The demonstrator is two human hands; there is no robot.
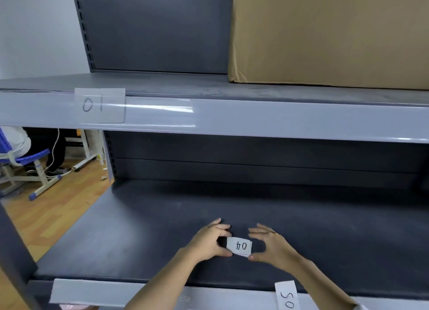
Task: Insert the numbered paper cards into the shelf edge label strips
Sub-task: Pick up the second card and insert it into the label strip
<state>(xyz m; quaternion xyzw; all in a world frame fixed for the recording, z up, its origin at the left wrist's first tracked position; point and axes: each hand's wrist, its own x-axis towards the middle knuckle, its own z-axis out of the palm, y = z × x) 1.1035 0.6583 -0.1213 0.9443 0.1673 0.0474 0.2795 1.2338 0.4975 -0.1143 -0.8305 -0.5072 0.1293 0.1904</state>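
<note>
A small stack of white paper cards, its top one marked "04", lies on the dark lower shelf. My left hand pinches the stack's left end. My right hand curls around its right end with thumb and fingers spread, touching the lower corner. A card marked "01" sits in the clear label strip on the upper shelf's front edge. Another card marked "05" sticks up from the lower shelf's edge strip, standing on end.
A large cardboard box fills the right of the upper shelf. Beyond the shelf's left side there is a wooden floor, a blue chair and a seated person's legs.
</note>
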